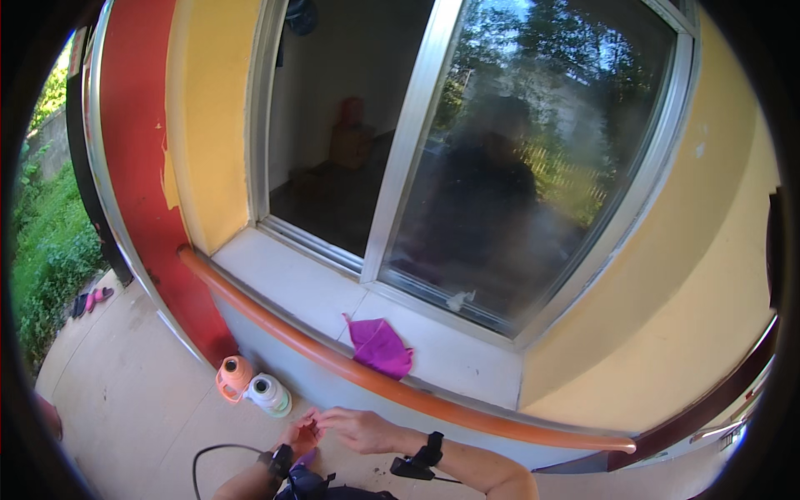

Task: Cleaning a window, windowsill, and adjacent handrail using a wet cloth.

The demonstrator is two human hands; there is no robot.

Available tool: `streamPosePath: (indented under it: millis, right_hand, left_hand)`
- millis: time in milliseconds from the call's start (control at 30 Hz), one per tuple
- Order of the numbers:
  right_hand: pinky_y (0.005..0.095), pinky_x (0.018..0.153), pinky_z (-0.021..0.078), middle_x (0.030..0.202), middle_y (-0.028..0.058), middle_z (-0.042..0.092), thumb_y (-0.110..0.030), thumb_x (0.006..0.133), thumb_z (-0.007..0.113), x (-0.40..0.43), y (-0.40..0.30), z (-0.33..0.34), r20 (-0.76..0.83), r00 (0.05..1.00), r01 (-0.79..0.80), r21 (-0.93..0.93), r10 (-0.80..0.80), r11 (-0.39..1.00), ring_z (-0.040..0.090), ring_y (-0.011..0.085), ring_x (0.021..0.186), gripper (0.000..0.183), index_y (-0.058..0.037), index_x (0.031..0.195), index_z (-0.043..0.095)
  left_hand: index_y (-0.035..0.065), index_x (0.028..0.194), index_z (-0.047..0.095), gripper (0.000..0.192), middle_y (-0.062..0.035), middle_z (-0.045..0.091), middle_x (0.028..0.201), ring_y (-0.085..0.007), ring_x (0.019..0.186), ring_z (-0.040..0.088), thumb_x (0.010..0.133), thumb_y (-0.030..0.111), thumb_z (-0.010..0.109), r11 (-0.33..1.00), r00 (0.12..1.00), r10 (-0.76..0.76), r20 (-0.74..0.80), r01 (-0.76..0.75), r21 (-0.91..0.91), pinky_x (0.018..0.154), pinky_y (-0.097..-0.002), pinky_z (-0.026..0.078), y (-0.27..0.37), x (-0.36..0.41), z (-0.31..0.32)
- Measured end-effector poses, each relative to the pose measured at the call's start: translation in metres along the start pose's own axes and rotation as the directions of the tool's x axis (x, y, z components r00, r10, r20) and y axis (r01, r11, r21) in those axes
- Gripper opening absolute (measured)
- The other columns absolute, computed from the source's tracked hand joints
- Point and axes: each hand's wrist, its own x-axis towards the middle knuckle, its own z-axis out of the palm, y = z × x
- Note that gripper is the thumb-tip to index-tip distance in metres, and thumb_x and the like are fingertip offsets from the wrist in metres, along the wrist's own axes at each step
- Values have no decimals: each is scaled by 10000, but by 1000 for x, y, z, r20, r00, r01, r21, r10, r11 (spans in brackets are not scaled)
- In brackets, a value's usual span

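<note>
Low in the view, in front of my body, my left hand [302, 432] is held palm up with its fingers curled. My right hand [354, 429] reaches across from the right, its fingertips touching or very near the left fingers. Whether something small is between the fingertips cannot be told. Both wrists wear black bands with devices, and a black cable loops by the left one. A purple cloth [379, 347] lies on the white window sill [450, 369], above my hands. An orange vacuum flask [235, 375] and a white vacuum flask [269, 395] stand on the floor, just up and left of my hands.
An orange handrail [325, 359] runs along the wall below the sill. Behind the sill is a sliding window with a metal frame [406, 150]; a whitish scrap [460, 300] sits at its lower track. A red column [140, 156] stands left; slippers [92, 301] lie by the grass.
</note>
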Motion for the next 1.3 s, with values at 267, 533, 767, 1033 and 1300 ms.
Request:
streamPosePath:
  millis: [267, 533, 767, 1033, 1300]
  right_hand:
    - [389, 956, 414, 1195, 200, 499, -72, 746, 566, 98, -53, 35, 263, 928, 202, 237, -263, 950, 506, 346, 1102, 483, 72, 1195, 461]
    - [437, 860, 473, 1113, 127, 610, -207, 847, 616, -68, 68, -23, -824, 546, -645, -297, 153, 704, 576, 308, 1027, 299, -85, 1118, 592]
    - [499, 1013, 272, 1194, 117, 544, -289, 831, 590, -210, 87, -2, -968, 169, -975, -137, 187, 175, 446, 317, 1173, 394, -44, 1139, 577]
    - [435, 898, 325, 906, 82, 646, -283, 797, 559, -196, 87, -32, -948, 42, -982, 18, 316, 185, 525, 273, 954, 247, -60, 790, 665]
    - [421, 757, 353, 702, 94, 627, -159, 723, 530, -202, 121, -31, -981, -12, -1000, 8, 192, -22, 557, 279, 733, 173, -73, 596, 609]
  left_hand:
    - [63, 1193, 550, 295, -64, 633, 1069, -152, 971, 611, 911, 148, 570, 464, 790, -612, -45, 404, 788, 856, -311, 484, -10, 58, -55]
    - [53, 1274, 525, 344, -49, 644, 1065, -118, 936, 627, 958, 188, 521, 76, 828, -543, 140, -118, 990, 824, -268, 485, 96, 1, 197]
    - [75, 1417, 339, 587, -210, 254, 1468, -333, 1381, 199, 951, 415, 452, -632, 877, -298, 377, -477, 611, 1103, -447, 222, 42, 111, 260]
    - [79, 1451, 240, 688, -216, 70, 1528, -392, 1415, 42, 915, 441, 474, -739, 766, -586, 263, -639, 214, 1105, -574, 128, -70, 181, 267]
    - [209, 1432, 333, 697, -218, 81, 1519, -444, 1393, 63, 856, 557, 513, -679, 704, -640, 309, -706, 202, 1049, -660, 142, -105, 191, 287]
